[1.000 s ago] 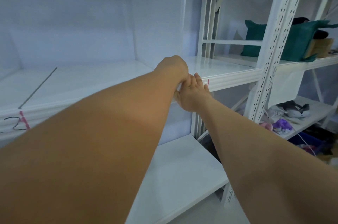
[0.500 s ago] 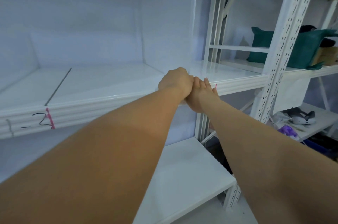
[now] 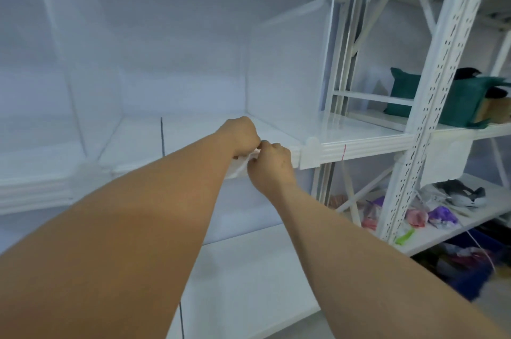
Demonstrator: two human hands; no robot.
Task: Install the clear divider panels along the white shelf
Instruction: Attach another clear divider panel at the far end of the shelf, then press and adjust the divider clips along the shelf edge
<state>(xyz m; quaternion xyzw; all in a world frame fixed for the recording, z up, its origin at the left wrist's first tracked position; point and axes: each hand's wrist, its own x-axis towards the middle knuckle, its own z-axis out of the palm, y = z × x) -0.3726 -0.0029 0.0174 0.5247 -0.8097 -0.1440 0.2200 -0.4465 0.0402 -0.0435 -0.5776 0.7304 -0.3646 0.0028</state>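
The white shelf (image 3: pixel 356 128) runs across the view at chest height. One clear divider panel (image 3: pixel 287 76) stands upright on it, held at the front rail by a white clip (image 3: pixel 312 152). A second clear panel (image 3: pixel 91 106) stands further left. My left hand (image 3: pixel 243 135) and my right hand (image 3: pixel 272 163) meet at the front rail, left of the right-hand clip. Both pinch a small white piece (image 3: pixel 243 166) that sits on the rail; its shape is mostly hidden by the fingers. A thin dark line (image 3: pixel 162 134) crosses the shelf behind my left forearm.
A perforated white upright (image 3: pixel 431 106) stands to the right. Beyond it are a green bag (image 3: pixel 464 101) on the same level, and shoes (image 3: pixel 464 195) and coloured bags (image 3: pixel 439 214) below. A lower white shelf (image 3: pixel 249 269) lies under my arms.
Both hands have slid left along the front rail, away from the red mark. My right hand has curled from flat fingers into a pinch. The view has tilted upward.
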